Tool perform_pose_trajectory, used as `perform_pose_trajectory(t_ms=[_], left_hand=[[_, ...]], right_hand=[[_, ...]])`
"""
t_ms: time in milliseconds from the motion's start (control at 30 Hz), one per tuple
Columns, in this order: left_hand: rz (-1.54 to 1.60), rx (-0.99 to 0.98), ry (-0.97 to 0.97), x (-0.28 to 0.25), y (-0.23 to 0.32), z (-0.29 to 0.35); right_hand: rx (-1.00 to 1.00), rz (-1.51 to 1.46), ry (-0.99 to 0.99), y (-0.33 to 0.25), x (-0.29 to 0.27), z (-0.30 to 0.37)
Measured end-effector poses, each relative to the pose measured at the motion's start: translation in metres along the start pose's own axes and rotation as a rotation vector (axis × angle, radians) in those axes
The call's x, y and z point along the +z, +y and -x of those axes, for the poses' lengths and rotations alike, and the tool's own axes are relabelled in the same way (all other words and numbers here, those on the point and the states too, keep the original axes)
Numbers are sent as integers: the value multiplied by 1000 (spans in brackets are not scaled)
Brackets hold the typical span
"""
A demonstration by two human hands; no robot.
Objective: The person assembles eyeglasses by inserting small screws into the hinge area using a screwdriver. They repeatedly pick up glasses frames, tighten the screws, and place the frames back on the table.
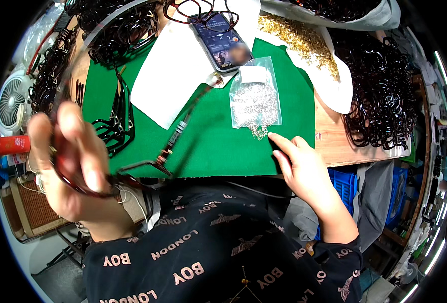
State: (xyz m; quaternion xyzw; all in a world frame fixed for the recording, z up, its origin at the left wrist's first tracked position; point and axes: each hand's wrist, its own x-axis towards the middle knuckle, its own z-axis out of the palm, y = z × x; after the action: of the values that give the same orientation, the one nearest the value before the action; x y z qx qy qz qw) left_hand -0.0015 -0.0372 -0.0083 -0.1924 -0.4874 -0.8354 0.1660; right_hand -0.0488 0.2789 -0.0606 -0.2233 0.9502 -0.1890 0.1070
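My left hand [74,166], raised on the left and slightly blurred, is closed around a dark tortoiseshell eyeglass frame [170,145]. One temple of the frame points up over the green mat [193,161]. My right hand [306,169] holds nothing that I can see; its index finger is stretched out and its thumb is apart. The index fingertip is at the edge of a small spill of tiny silvery metal parts [259,132]. These lie at the mouth of a clear plastic bag [255,101] full of similar pieces.
A phone [218,45] lies on white cloth [158,86], with another eyeglass frame [203,19] over its top. Dark frames [115,121] lie left; a large heap [377,96] is at right. Golden small parts [304,43] rest on white material. A white fan [12,103] stands far left.
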Motion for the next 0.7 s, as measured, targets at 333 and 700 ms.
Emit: perform_pose_trajectory(t_ms=[333, 700], left_hand=[[967, -603, -113, 42, -84, 31], [1118, -747, 116, 31, -142, 58]], right_hand=[[0, -742, -247, -4, -1, -1], [494, -1657, -732, -42, -6, -5]])
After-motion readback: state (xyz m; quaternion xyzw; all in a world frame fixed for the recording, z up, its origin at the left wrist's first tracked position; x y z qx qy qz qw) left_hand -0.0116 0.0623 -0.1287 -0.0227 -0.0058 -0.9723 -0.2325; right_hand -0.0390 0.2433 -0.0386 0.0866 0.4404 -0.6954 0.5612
